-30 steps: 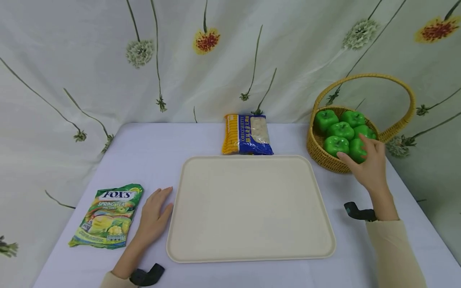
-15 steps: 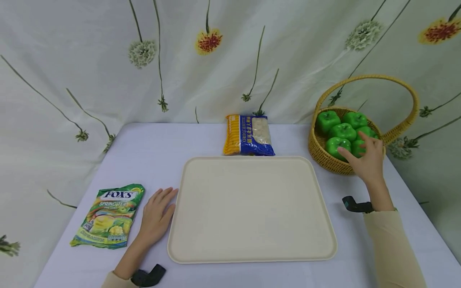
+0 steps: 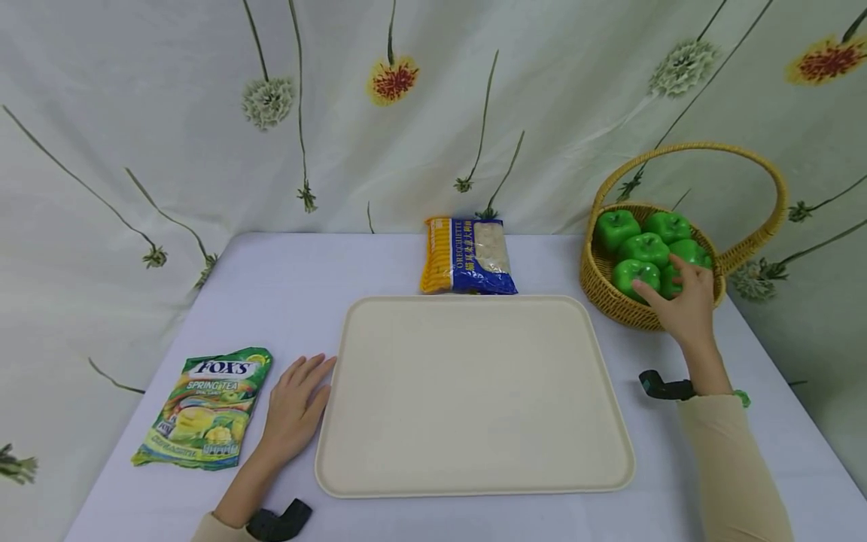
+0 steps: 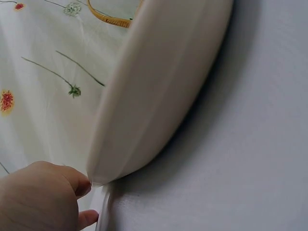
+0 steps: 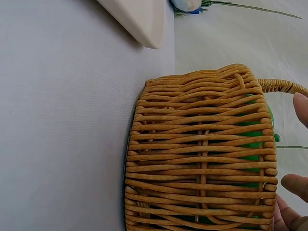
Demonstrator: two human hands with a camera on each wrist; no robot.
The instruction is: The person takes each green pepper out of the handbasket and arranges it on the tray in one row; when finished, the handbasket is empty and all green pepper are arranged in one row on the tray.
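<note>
In the head view, my right hand (image 3: 689, 305) reaches over the front right rim of a wicker basket (image 3: 612, 305) filled with green bell peppers (image 3: 643, 248). Its thumb and fingers are spread above the front pepper (image 3: 667, 283), partly covering it. The right wrist view has the thumb (image 5: 302, 109) and fingers (image 5: 294, 185) apart beyond the rim, with a pepper stem (image 5: 277, 137) between them. My left hand (image 3: 293, 410) lies with extended fingers along the left edge of the cream tray (image 3: 474, 399), fingertips at its rim.
Left of my left hand lies a green candy bag (image 3: 203, 410). A blue and yellow pasta bag (image 3: 467, 256) lies behind the tray. The basket's tall handle (image 3: 704, 144) arches over the peppers. A flower-print cloth (image 3: 325, 113) hangs behind the white-covered table (image 3: 291, 293).
My right hand has shifted slightly left and lower over the front peppers, and its fingers bend a little more. My left hand stays by the tray; its fingertips now meet the rim.
</note>
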